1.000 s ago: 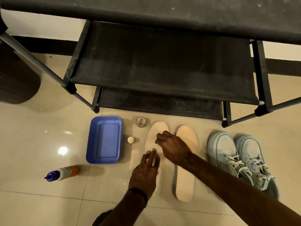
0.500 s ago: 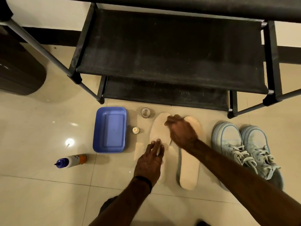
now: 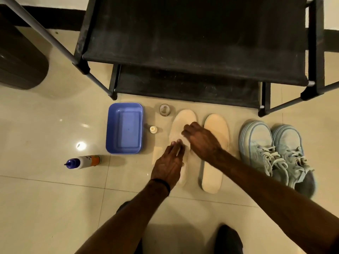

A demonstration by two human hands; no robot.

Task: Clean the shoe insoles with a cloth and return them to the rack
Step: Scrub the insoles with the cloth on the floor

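Right hand (image 3: 200, 142), fingers curled and pressed down on the forefoot of the left insole (image 3: 180, 121), appears to bear on a pale cloth (barely distinguishable from the insole, so the grasp cannot be confirmed). Left hand (image 3: 169, 166) lies flat, fingers extended, pinning the same insole's mid-section to the floor. Compared with half a second earlier, the right hand has drawn back from the toe toward the arch, which suggests a wiping stroke in progress. Second insole (image 3: 213, 162) lies just beside, untouched; rack (image 3: 192, 52) stands beyond both, holding neither.
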